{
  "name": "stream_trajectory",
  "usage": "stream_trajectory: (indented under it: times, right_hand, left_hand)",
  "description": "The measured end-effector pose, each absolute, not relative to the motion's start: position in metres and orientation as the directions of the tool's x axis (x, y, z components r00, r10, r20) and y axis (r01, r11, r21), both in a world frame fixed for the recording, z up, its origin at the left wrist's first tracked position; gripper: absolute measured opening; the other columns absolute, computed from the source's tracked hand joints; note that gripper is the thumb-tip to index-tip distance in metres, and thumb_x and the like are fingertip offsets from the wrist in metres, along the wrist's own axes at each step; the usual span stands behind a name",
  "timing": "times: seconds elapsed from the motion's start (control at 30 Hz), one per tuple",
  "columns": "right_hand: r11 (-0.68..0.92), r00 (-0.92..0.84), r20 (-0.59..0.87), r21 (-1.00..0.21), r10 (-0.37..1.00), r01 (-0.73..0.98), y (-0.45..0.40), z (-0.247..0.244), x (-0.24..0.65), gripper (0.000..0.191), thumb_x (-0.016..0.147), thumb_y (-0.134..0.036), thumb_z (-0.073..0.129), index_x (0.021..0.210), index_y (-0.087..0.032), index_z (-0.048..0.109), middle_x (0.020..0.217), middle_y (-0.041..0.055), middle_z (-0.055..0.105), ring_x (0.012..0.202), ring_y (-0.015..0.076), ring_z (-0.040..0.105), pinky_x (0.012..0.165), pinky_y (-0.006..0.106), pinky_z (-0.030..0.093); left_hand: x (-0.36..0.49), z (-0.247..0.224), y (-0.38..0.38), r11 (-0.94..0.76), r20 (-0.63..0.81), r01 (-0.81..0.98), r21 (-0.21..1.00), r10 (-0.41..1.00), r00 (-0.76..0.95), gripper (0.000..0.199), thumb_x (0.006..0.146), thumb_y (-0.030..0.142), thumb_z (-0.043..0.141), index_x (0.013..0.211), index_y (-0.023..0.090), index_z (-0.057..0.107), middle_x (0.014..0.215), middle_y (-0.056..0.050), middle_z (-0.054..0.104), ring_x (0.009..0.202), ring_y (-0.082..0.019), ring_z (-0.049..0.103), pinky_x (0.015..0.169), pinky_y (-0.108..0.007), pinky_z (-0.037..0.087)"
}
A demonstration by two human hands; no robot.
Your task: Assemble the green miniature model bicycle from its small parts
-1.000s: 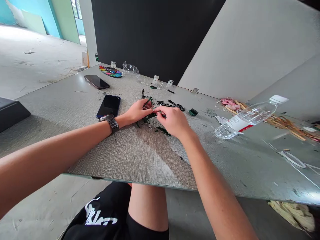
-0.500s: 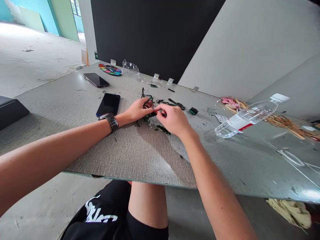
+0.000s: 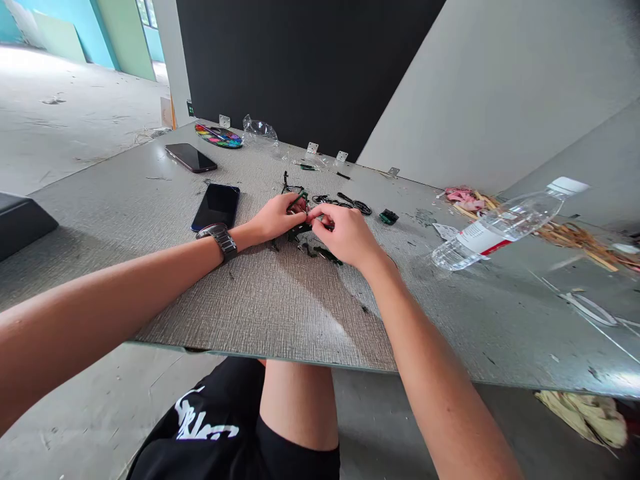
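Observation:
My left hand, wearing a dark metal watch, is closed round a small dark green and black frame that looks like part of a model bicycle. Pressed against the same frame is my right hand, thumb and forefinger pinched together. Whatever lies between those fingertips is too small and hidden to make out. Just beyond the hands lie black thin wheel-like rings. Below the right hand are several loose dark pieces.
Two phones lie left of the hands, near a paint palette and a clear plastic package. A small dark green block sits to the right. Farther right, a clear water bottle appears tilted beside wood strips.
The view has shifted slightly. My right fingers have moved a little at the frame, while the left hand keeps its hold. A dark curved piece shows more below the hands.

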State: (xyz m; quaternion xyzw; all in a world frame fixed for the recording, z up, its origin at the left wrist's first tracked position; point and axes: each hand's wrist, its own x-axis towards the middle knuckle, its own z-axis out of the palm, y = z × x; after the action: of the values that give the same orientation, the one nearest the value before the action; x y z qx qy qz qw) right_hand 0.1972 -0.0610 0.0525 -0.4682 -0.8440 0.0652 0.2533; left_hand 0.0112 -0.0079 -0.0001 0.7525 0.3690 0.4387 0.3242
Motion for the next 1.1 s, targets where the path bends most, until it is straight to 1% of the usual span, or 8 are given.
stream_trajectory:
  times: [0.27, 0.5, 0.67, 0.73, 0.87, 0.93, 1.03, 1.1]
  right_hand:
    - [0.542, -0.421, 0.365, -0.355, 0.831, 0.762, -0.059, 0.051, 0.200, 0.019, 0.092, -0.026, 0.055, 0.097, -0.020, 0.073, 0.065, -0.0010, 0.058, 0.059, 0.0134, 0.042, 0.065, 0.031, 0.031]
    - [0.532, -0.411, 0.355, -0.387, 0.840, 0.753, -0.058, 0.051, 0.203, 0.021, 0.094, -0.029, 0.056, 0.099, -0.020, 0.073, 0.071, 0.0014, 0.064, 0.061, 0.0143, 0.047, 0.065, 0.031, 0.034]
    - [0.568, -0.434, 0.377, -0.411, 0.818, 0.713, -0.058, 0.052, 0.206, 0.031, 0.101, -0.036, 0.048, 0.102, -0.018, 0.074, 0.082, 0.0053, 0.071, 0.067, 0.0152, 0.053, 0.067, 0.031, 0.036]
    - [0.574, -0.445, 0.370, -0.415, 0.815, 0.706, -0.057, 0.054, 0.208, 0.035, 0.103, -0.039, 0.047, 0.103, -0.018, 0.075, 0.082, 0.0055, 0.071, 0.068, 0.0157, 0.055, 0.068, 0.031, 0.037]
    - [0.534, -0.440, 0.304, -0.446, 0.845, 0.718, -0.060, 0.068, 0.212, 0.033, 0.102, -0.040, 0.051, 0.113, -0.019, 0.074, 0.076, 0.0029, 0.069, 0.066, 0.0157, 0.055, 0.068, 0.031, 0.038]
    - [0.536, -0.453, 0.286, -0.434, 0.844, 0.724, -0.068, 0.079, 0.214, 0.031, 0.103, -0.038, 0.051, 0.108, -0.019, 0.074, 0.077, 0.0032, 0.069, 0.069, 0.0162, 0.056, 0.070, 0.031, 0.039]
    - [0.524, -0.468, 0.237, -0.420, 0.852, 0.741, -0.097, 0.093, 0.214, 0.034, 0.104, -0.043, 0.047, 0.099, -0.021, 0.073, 0.079, 0.0029, 0.066, 0.071, 0.0163, 0.053, 0.068, 0.031, 0.037]
    - [0.460, -0.476, 0.088, -0.460, 0.875, 0.760, -0.125, 0.096, 0.216, 0.028, 0.099, -0.047, 0.058, 0.094, -0.022, 0.070, 0.072, 0.0005, 0.061, 0.066, 0.0155, 0.051, 0.063, 0.030, 0.035]
  left_hand:
    - [0.010, -0.003, -0.005, -0.520, 0.434, 0.233, 0.822, 0.836, 0.337, 0.010, 0.079, 0.018, 0.060, 0.087, 0.015, 0.063, 0.081, -0.002, 0.065, 0.071, -0.012, 0.053, 0.068, -0.028, 0.041]
    - [0.011, -0.002, -0.005, -0.500, 0.423, 0.241, 0.832, 0.852, 0.309, 0.010, 0.079, 0.018, 0.060, 0.088, 0.014, 0.064, 0.080, -0.002, 0.064, 0.070, -0.012, 0.053, 0.066, -0.028, 0.040]
    - [0.011, 0.001, -0.008, -0.470, 0.397, 0.263, 0.843, 0.872, 0.288, 0.007, 0.080, 0.017, 0.060, 0.086, 0.015, 0.062, 0.078, -0.002, 0.063, 0.068, -0.011, 0.052, 0.064, -0.027, 0.040]
    - [0.011, 0.002, -0.008, -0.459, 0.384, 0.265, 0.848, 0.877, 0.290, 0.007, 0.080, 0.017, 0.060, 0.086, 0.015, 0.062, 0.077, -0.002, 0.062, 0.068, -0.011, 0.052, 0.064, -0.027, 0.040]
    - [0.011, 0.001, -0.007, -0.455, 0.380, 0.260, 0.852, 0.878, 0.291, 0.007, 0.079, 0.016, 0.059, 0.086, 0.016, 0.062, 0.078, -0.001, 0.063, 0.067, -0.011, 0.051, 0.064, -0.027, 0.040]
    - [0.011, 0.000, -0.006, -0.455, 0.383, 0.270, 0.849, 0.880, 0.279, 0.007, 0.079, 0.017, 0.060, 0.086, 0.016, 0.061, 0.078, -0.002, 0.063, 0.068, -0.012, 0.052, 0.064, -0.027, 0.040]
    - [0.011, -0.001, -0.005, -0.445, 0.378, 0.279, 0.851, 0.888, 0.261, 0.008, 0.078, 0.017, 0.060, 0.086, 0.016, 0.061, 0.080, -0.002, 0.063, 0.070, -0.012, 0.052, 0.065, -0.028, 0.040]
    - [0.011, 0.000, -0.006, -0.433, 0.367, 0.282, 0.856, 0.894, 0.258, 0.007, 0.078, 0.018, 0.061, 0.085, 0.016, 0.060, 0.079, -0.002, 0.063, 0.070, -0.012, 0.052, 0.066, -0.028, 0.040]
